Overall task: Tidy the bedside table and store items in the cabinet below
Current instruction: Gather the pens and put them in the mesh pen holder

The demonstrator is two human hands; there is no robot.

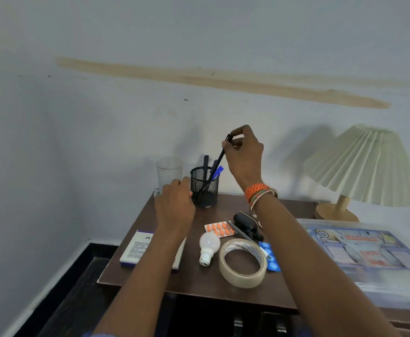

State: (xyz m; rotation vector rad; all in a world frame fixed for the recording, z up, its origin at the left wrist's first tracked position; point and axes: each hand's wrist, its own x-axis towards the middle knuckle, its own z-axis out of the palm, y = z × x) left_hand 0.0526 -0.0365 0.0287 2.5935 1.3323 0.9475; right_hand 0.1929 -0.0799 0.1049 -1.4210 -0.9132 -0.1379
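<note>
Pens come first here. The right hand (pixel 244 152) pinches the top end of a thin dark pen (pixel 219 159) between thumb and finger. The pen slants down and left, and its low end pokes into the black wire-mesh pen cup (pixel 204 187) at the far side of the brown wooden worktop (pixel 194 278). Other pens stand in the cup too.

A pen like this looks light and stiff, so a small pinch near the top should be enough. It is smooth and could slip if the pinch goes loose. The mesh cup looks light as well, and I think it could tip if a pen pushes on its rim.

The left hand (pixel 174 205) rests just left of the cup, fingers curled beside it. It seems to touch the cup, but I cannot tell if it grips it.

Nearer lie a white light bulb (pixel 209 246), which would break if dropped, a strip of orange pills (pixel 219 229), and a wide ring of pale sticky tape (pixel 243 262). A clear drinking glass (pixel 168 172) stands far left behind the hand.
</note>
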